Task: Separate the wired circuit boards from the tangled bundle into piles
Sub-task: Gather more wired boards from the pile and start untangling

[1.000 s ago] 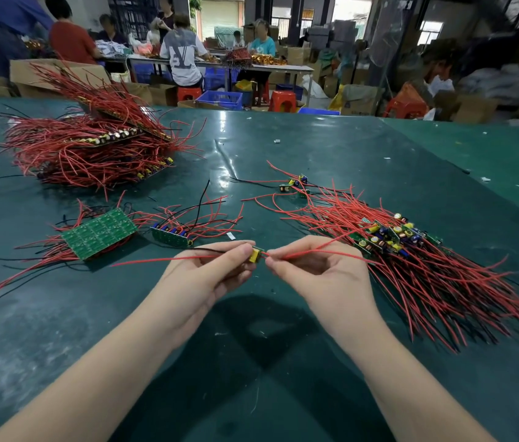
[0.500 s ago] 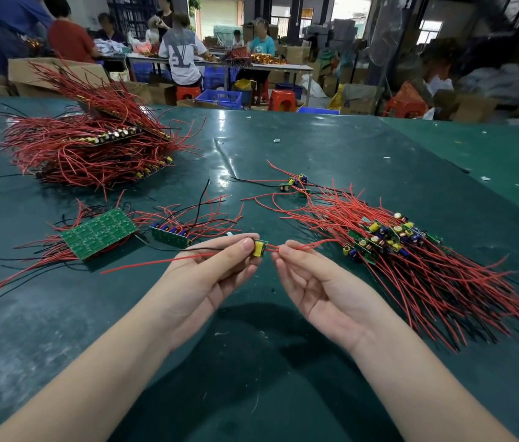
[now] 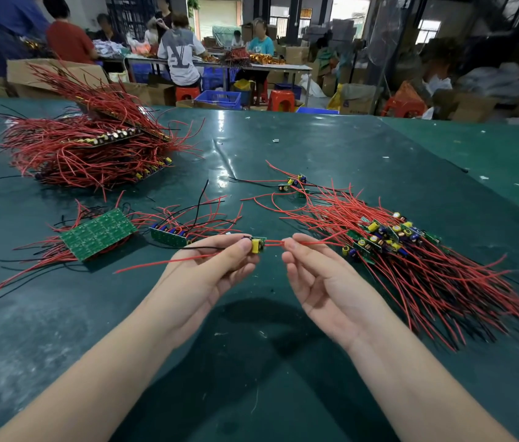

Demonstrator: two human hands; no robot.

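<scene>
The left hand [image 3: 210, 275] pinches a small circuit board [image 3: 257, 245] above the worktop's [image 3: 283, 393] near edge. The right hand [image 3: 322, 282], palm up, pinches its red wire [image 3: 275, 241].

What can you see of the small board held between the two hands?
The small board is a tiny green circuit board carrying a boxy yellow component that hides most of it. The left hand pinches it at the fingertips, lifted above the green table. A red wire runs from its right side into the pinching fingers of the right hand and on toward the tangled bundle. A black wire and another red wire trail left across the left hand.
</scene>
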